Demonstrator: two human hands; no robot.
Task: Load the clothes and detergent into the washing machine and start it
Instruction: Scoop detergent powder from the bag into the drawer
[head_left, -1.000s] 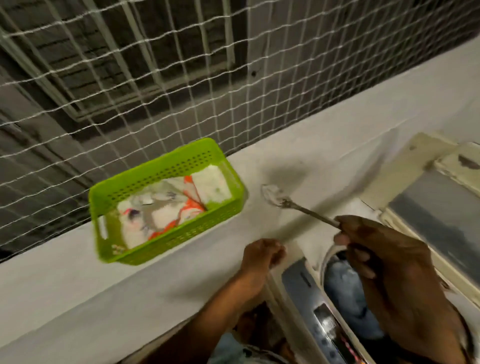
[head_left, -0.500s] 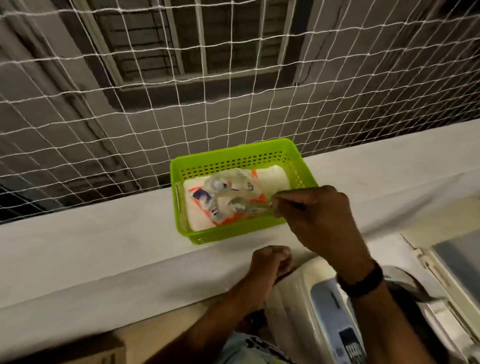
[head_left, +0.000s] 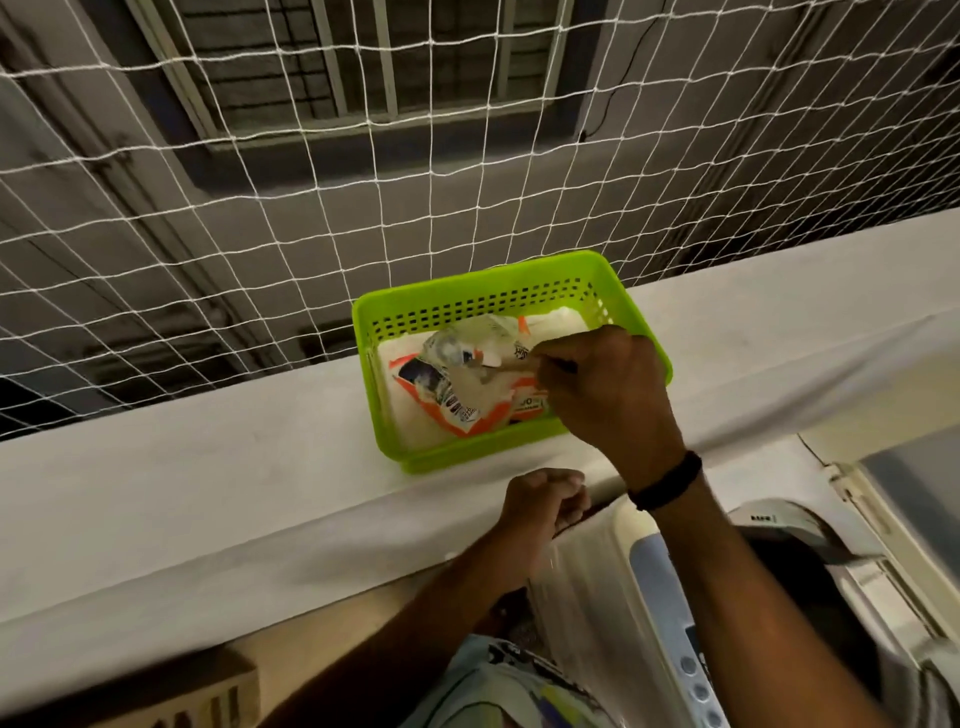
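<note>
**Detergent step in hand at the ledge basket**

Nearest the camera, the washing machine (head_left: 675, 613) sits below the ledge (head_left: 208, 493), its control panel (head_left: 680, 623) facing up and its dark tub opening just right of that panel; the clothes inside cannot be made out. The left hand (head_left: 545, 499) is clenched into a fist, empty as far as can be seen, and rests against the front edge of the ledge just below the green basket (head_left: 498, 452). The right hand (head_left: 608, 395), a dark band on its wrist, reaches over the basket's near right corner and pinches a thin handle, apparently a spoon (head_left: 511, 366), whose bowl is buried among the packets. The detergent packets (head_left: 457, 395), white and orange, lie inside the basket. Beyond the basket, white netting (head_left: 311, 208) closes off the ledge.

Judgement: the detergent stage is under way, either scooping or setting the spoon down. If scooping, the next move calls for a level carry from the basket to the tub opening, without spilling powder on the ledge or panel.
</note>
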